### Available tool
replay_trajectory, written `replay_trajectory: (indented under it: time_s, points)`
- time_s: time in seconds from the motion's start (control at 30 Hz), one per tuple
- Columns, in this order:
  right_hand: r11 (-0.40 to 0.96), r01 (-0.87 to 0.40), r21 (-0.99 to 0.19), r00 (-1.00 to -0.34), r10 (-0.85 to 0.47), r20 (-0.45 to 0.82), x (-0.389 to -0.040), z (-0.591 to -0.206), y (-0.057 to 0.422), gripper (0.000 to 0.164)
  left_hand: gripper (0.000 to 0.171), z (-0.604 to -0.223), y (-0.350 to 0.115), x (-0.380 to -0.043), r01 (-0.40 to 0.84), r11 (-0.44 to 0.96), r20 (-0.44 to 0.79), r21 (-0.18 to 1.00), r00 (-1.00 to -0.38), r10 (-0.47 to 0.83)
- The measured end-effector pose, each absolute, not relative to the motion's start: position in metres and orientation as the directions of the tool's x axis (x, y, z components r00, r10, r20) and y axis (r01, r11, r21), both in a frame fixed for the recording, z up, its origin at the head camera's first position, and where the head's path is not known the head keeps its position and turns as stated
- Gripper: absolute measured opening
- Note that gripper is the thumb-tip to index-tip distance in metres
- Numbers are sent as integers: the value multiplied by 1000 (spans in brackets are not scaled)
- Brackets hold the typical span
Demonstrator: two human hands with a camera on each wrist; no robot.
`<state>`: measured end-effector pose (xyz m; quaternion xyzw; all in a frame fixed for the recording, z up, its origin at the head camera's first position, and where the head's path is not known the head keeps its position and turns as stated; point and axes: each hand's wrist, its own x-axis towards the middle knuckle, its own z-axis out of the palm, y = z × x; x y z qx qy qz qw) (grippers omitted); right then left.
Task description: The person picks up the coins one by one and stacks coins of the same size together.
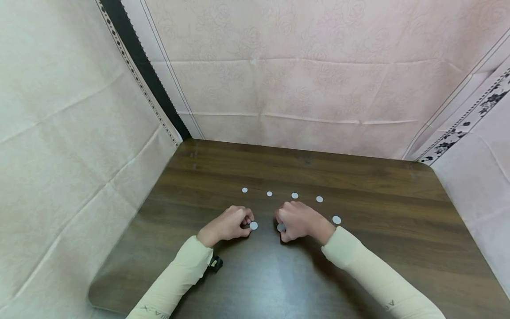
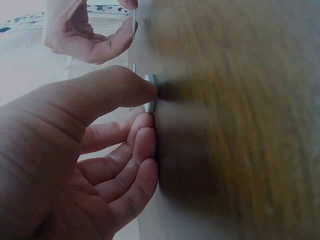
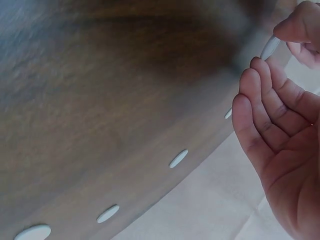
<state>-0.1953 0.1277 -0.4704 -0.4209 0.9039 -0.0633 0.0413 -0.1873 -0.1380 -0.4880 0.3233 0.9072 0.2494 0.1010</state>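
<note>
Two hands work just above or on the brown wood-grain counter [image 1: 247, 292], each pinching one white disc. Left hand [image 1: 230, 223]: thumb and fingertips are nearly closed, separated by the left disc [image 1: 253, 226], which lies at or near the counter surface; contact cannot be confirmed. Right hand [image 1: 298, 220]: fingers are curled, and the right disc [image 1: 280, 227] is gripped between thumb and fingertips. The held discs face each other, apart, at the middle of the counter. Four loose discs [image 1: 295, 195] lie in a spaced row beyond the hands. One further disc [image 1: 336, 219] lies beside the right wrist. Both forearms carry pale sleeves [image 1: 378, 274]; a black device [image 1: 215, 264] sits at the left wrist. Pale patterned cloth [image 1: 303, 97] hangs behind the counter.
</note>
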Motion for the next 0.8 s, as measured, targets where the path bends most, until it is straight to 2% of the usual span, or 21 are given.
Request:
replay_trajectory:
  time_s: [0.33, 0.63, 0.8]
  points:
    - [648, -748, -143, -649, -759, -41, -196, -475, 124, 38, 16, -490, -139, -190, 531, 665, -27, 526, -771, 637]
    - [654, -712, -256, -654, -750, -97, -197, -470, 124, 43, 21, -484, -145, -194, 547, 659, -39, 516, -754, 656]
    - [667, -684, -296, -662, -738, -134, -197, -468, 125, 34, 20, -475, -143, -194, 564, 661, -25, 496, -751, 660]
